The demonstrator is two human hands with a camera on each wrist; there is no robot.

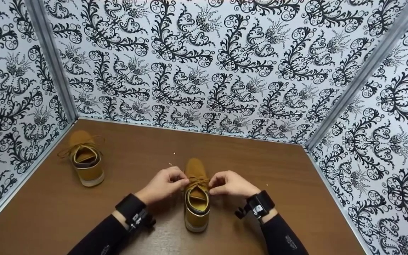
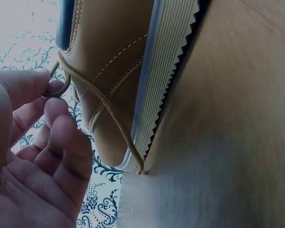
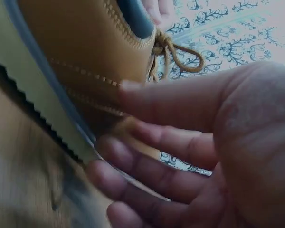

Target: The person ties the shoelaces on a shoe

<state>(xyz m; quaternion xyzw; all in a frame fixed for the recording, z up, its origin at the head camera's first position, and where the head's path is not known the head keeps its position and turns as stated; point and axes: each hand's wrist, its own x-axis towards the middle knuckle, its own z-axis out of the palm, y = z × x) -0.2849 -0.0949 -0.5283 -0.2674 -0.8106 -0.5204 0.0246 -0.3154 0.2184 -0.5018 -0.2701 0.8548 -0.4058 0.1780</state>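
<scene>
A tan lace-up shoe [image 1: 196,217] with a pale ridged sole [image 2: 168,61] stands on the table, toe pointing away from me. Its brown shoelace [image 2: 107,99] is tied in a bow over the tongue, one lace end hanging down the left side. My left hand [image 1: 163,185] pinches a loop of the lace between thumb and forefinger at the shoe's left. On the other side, my right hand [image 1: 234,184] has its thumb and fingers apart, the tips right at the shoe's side. A free lace loop [image 3: 192,64] sticks out above the right thumb.
The matching tan shoe [image 1: 90,174], its laces in a bow, stands at the far left of the brown table [image 1: 260,159]. Patterned wall panels [image 1: 197,71] with metal posts [image 1: 53,63] enclose the table at the back and both sides. Small pale specks lie on the tabletop.
</scene>
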